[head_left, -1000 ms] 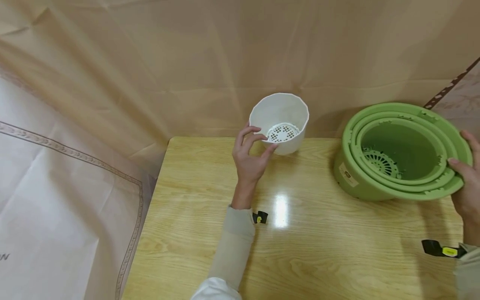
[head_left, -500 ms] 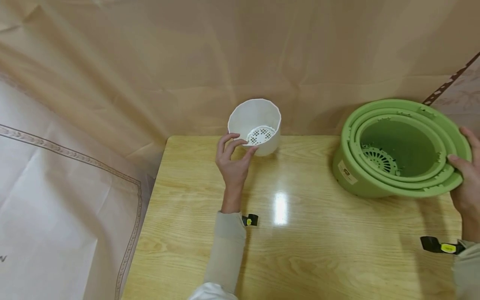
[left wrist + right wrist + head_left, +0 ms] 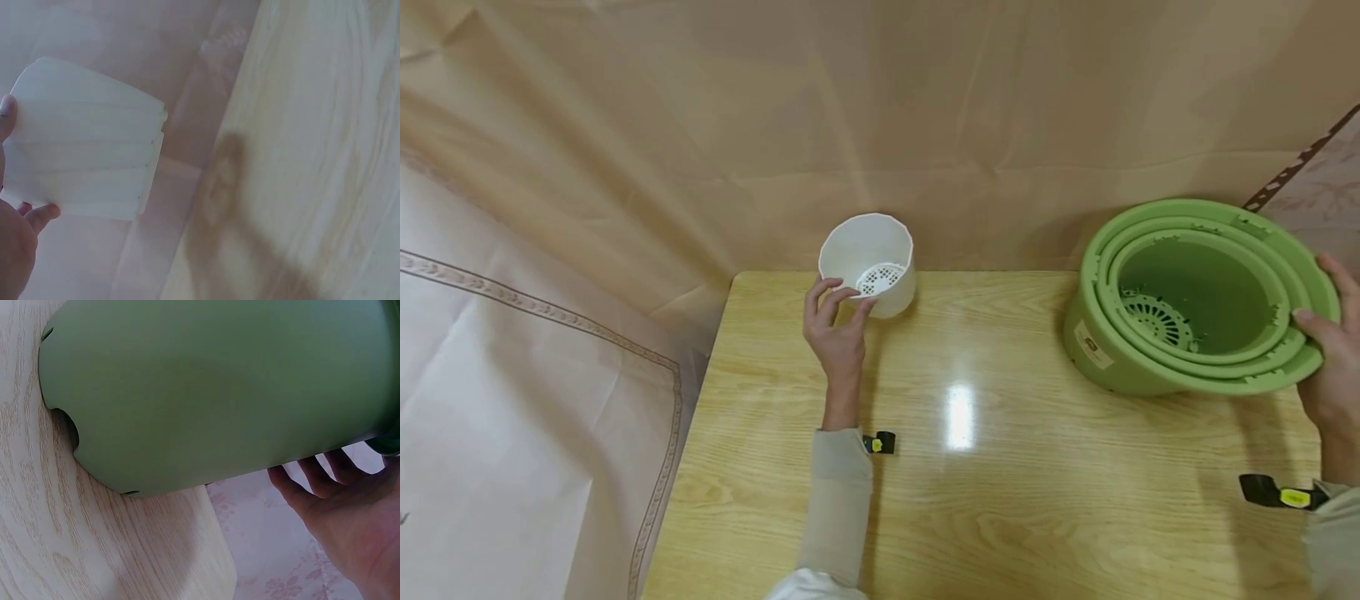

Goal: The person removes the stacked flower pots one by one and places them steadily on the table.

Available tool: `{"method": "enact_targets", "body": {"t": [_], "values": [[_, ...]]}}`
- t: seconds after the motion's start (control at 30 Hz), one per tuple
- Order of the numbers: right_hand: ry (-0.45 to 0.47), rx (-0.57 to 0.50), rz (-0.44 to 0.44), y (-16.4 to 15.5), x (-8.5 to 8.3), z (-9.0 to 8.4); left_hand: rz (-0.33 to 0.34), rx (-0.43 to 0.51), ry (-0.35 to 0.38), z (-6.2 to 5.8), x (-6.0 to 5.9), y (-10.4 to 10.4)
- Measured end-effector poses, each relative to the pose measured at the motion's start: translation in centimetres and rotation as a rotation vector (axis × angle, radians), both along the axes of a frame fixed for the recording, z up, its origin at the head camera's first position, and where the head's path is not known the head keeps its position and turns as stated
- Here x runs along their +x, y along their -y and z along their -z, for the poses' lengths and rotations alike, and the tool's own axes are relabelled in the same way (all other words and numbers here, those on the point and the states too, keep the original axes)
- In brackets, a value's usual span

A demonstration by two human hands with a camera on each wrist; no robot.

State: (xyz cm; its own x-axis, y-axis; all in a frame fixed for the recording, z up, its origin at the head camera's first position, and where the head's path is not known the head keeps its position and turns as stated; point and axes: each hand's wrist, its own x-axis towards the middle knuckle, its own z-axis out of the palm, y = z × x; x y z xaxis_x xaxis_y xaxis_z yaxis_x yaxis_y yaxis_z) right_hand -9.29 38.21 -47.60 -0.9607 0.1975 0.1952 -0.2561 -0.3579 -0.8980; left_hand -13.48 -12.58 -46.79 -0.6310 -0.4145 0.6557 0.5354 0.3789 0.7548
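Note:
In the head view a small white flowerpot (image 3: 891,298) with a perforated bottom is held at its near rim by my left hand (image 3: 838,337), fingers and thumb pinching the wall. The left wrist view shows this white pot (image 3: 87,144) from the side, above the table's far edge. At the right, my right hand (image 3: 1330,367) grips the rim of a nested stack of green flowerpots (image 3: 1105,350), thumb on the inside and fingers around the outer side. The outermost green pot (image 3: 206,394) is tilted, its base at the table, in the right wrist view.
A pale wooden table (image 3: 1000,500) lies beneath both hands. Behind it hangs a brown cloth (image 3: 775,125), close to the far edge. White patterned sheeting (image 3: 535,417) covers the left side. Black straps with yellow tags (image 3: 1292,498) sit at the wrists.
My left hand has carried the white flowerpot leftward and slightly nearer across the far side of the table. The green pots and my right hand have hardly moved.

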Motion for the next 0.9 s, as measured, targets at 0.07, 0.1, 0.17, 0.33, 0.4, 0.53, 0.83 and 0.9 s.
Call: {"method": "enact_targets", "body": {"t": [0.07,0.1,0.17,0.33,0.4,0.53,0.83,0.9], "values": [[0.003,-0.002,-0.001,0.0,0.0,0.0,-0.007,0.027,0.023,0.4,0.1,0.5],[0.005,-0.003,-0.001,0.0,0.0,-0.1,-0.015,0.034,0.035,0.6,0.2,0.8],[0.006,-0.005,-0.004,0.0,0.0,-0.1,-0.029,0.032,0.048,0.9,0.3,1.2],[-0.002,-0.040,-0.006,0.0,0.0,-0.1,-0.059,0.022,0.054,1.5,0.4,2.2],[0.001,-0.051,-0.002,0.0,-0.1,0.0,-0.071,0.022,0.052,1.7,0.4,2.6],[0.012,-0.040,0.017,0.0,-0.3,0.0,-0.087,0.006,0.035,2.1,0.4,3.3],[0.026,0.000,0.044,0.0,-0.1,0.1,-0.170,-0.041,-0.017,3.0,0.2,4.6],[0.025,0.001,0.041,0.0,0.0,0.1,-0.182,-0.055,-0.028,3.0,0.1,4.9]]}}
